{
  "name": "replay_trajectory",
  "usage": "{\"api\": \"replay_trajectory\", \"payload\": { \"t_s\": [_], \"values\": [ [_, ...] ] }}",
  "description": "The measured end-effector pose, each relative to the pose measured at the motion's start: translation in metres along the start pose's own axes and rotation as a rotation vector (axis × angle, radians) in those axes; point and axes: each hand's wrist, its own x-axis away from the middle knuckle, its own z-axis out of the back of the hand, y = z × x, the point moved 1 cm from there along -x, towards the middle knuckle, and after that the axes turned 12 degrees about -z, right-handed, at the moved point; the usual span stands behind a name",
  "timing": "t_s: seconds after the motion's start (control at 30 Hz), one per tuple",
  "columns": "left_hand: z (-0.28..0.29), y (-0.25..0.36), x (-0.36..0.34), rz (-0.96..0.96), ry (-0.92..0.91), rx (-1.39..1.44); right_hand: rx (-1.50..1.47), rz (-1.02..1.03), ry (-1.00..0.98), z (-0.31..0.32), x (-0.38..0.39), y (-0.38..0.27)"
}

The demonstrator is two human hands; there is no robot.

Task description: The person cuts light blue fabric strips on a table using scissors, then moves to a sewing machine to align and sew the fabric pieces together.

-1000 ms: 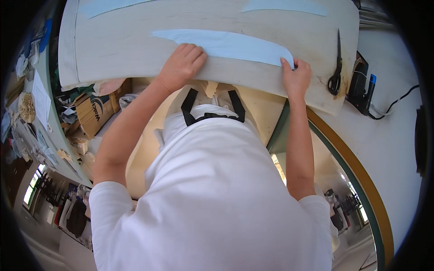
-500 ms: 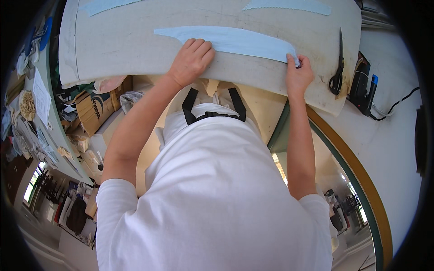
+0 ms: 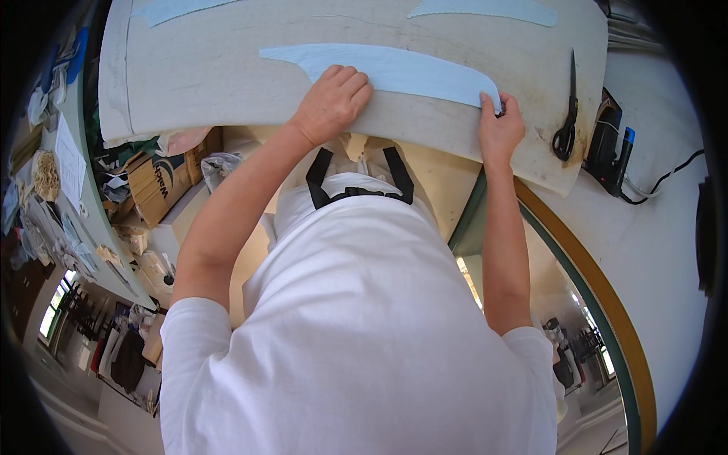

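A long, curved light-blue fabric piece (image 3: 409,72) lies along the near part of the padded, cloth-covered table (image 3: 205,83). My left hand (image 3: 336,100) rests with curled fingers on its near edge, left of the middle; the fingertips are tucked out of sight. At the right end of the piece, my right hand (image 3: 502,129) pinches the rounded corner between thumb and fingers. A small dark spot shows by those fingertips, too small to make out.
Two more light-blue pieces lie farther back, one left (image 3: 178,9) and one right (image 3: 485,9). Black scissors (image 3: 567,125) lie to the right. Beyond them stands a dark corded tool (image 3: 604,152), perhaps an iron. A cardboard box (image 3: 158,186) sits below the table at left.
My left hand has slid a little to the right along the near edge of the fabric. My right hand stays at the corner, and the fabric looks smoother beside the left hand.
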Motion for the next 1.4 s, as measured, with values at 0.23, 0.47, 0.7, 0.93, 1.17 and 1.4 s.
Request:
{"api": "replay_trajectory", "payload": {
  "t_s": [0.23,0.47,0.7,0.93,1.17,1.4],
  "values": [
    [0.011,0.000,0.012,0.066,0.169,-0.042,-0.007,0.014,-0.026,-0.001,-0.002,0.001],
    [0.042,-0.015,0.056,0.472,0.317,-0.161,-0.092,0.234,-0.041,0.004,0.024,-0.019],
    [0.026,-0.034,0.028,0.349,0.158,-0.063,-0.171,0.738,-0.319,-0.065,0.072,-0.099],
    [0.032,-0.043,0.028,0.313,0.211,-0.152,-0.153,0.709,-0.268,-0.074,0.077,-0.109],
    [0.017,-0.030,0.017,0.263,0.113,0.030,-0.069,0.773,-0.344,-0.072,0.079,-0.102],
    [0.034,-0.019,0.042,0.280,0.202,-0.047,-0.129,0.762,-0.268,-0.069,0.078,-0.101]
  ]
}}
